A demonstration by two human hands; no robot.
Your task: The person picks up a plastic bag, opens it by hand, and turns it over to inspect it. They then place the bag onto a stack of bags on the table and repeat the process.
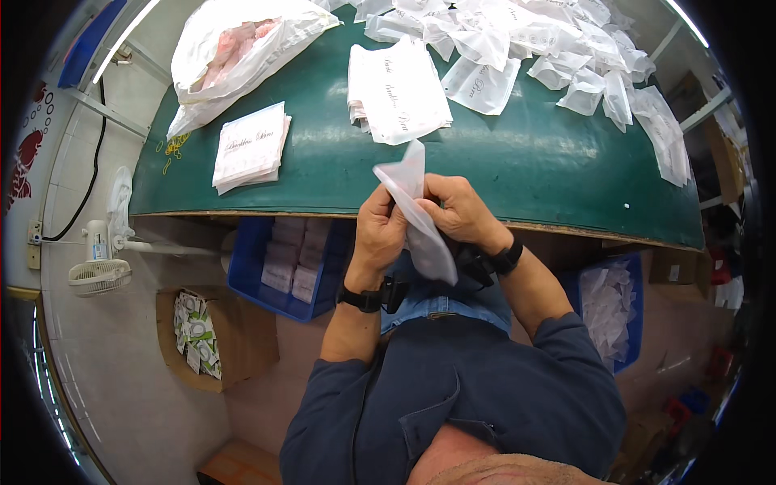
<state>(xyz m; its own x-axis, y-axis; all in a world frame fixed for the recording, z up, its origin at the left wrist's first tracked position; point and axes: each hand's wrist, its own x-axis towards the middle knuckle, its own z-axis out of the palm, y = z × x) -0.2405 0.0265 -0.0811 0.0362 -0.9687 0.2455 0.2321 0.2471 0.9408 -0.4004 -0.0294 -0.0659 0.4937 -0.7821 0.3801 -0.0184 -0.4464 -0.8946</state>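
A frosted white plastic bag (414, 212) is held upright between my two hands at the table's front edge, its mouth partly spread. My left hand (379, 225) is closed on its left side, thumb against the plastic. My right hand (463, 208) pinches its other side; the fingertips are partly hidden by the bag. Just beyond my hands lies a stack of flat printed bags (400, 93). Farther left sits a smaller, neat stack of printed bags (249, 149).
On the green table (550, 174) stand a large white sack (190, 81) with pink contents and a heap of frosted bags (517, 36). Yellow rubber bands (172, 147) lie at the left. Below are blue bins (242, 263), a cardboard box (250, 343) and a small fan (99, 276).
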